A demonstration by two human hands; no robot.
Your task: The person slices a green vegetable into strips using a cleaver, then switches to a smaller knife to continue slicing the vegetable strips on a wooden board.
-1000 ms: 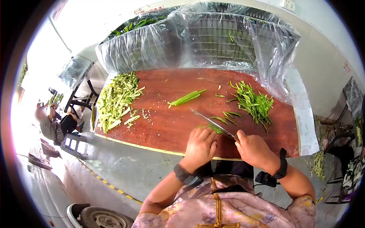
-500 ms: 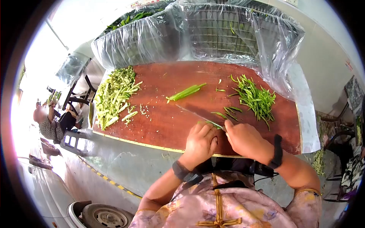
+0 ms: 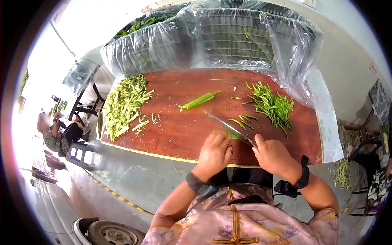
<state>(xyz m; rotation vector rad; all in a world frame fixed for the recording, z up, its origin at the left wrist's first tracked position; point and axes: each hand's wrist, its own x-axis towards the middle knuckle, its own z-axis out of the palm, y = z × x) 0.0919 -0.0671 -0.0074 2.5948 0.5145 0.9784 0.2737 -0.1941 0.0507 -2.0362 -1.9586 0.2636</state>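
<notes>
A car [image 3: 41, 208], only partly in view, stands at the lower left. The red-brown table [image 3: 179, 141] spreads across the middle, in front of the wearer. Behind it are crates [image 3: 237, 45] draped in clear plastic; dark green produce shows at the top of the left one. Off to the left, well apart from the table, a person [image 3: 55, 136] in a checked top sits near a stool [image 3: 77, 154].

On the table, a heap of pale green strips [image 3: 124, 104] covers the left end. A smaller heap of brighter green slivers [image 3: 271, 107] lies toward the right end.

The left hand [image 3: 213, 153] is near the front edge, its fingers bent and pinning down a green piece [image 3: 233, 136]. The right hand [image 3: 275, 157], to its right, is clenched around the handle of a knife [image 3: 228, 127]. The blade slants away to the upper left, over or just beside the green piece; whether the edge touches it is impossible to tell. The left fingers hide part of that piece.

Beyond the knife tip lies a bundle of green lengths [image 3: 200, 100]. A few loose slivers [image 3: 238, 123] lie between blade and right heap, and white bits [image 3: 154, 119] dot the wood beside the pale strips.
</notes>
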